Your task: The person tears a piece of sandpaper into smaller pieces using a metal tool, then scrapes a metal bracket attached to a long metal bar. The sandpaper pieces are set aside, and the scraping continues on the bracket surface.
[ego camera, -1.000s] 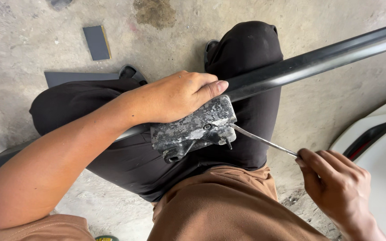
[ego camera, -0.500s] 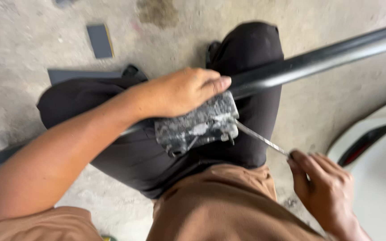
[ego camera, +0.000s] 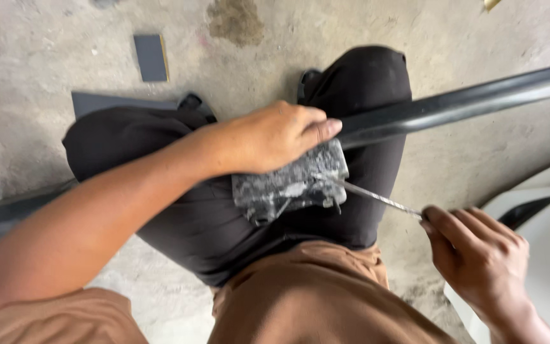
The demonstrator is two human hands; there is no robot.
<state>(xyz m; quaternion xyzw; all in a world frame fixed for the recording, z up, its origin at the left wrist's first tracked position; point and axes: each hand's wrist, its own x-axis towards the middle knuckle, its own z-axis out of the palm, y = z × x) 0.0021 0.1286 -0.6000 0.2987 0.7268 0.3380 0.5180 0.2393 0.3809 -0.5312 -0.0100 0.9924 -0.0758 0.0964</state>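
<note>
Your left hand (ego camera: 272, 137) lies flat on top of a long black bar (ego camera: 453, 105). Its fingers (ego camera: 316, 127) are stretched out along the bar and press down on it; they are not curled shut. The bar runs across your lap, from the low left side up to the far right. It rests on your legs, which are in black pants (ego camera: 179, 210).

Just under your left hand hangs a grey metal block (ego camera: 291, 185). It is rough and blotchy, with pale spots. It sits on the bar, right over your lap, and the top of it touches your palm.

Your right hand (ego camera: 479, 261) is down at the right, well apart from the left one. Its fingers (ego camera: 444, 223) pinch the end of a thin metal rod (ego camera: 377, 196). The rod slants up and left from your hand, and its tip touches the right side of the block.

Your brown shirt (ego camera: 313, 299) fills the bottom of the view.

You sit on a grey floor (ego camera: 33, 95) made of concrete. A small dark square (ego camera: 149, 57) lies on the floor past your left knee. A flat grey sheet (ego camera: 119, 102) lies near it, partly under your leg. A white part (ego camera: 542, 216) with a dark strip sits on the floor at the right, just beside your right hand.
</note>
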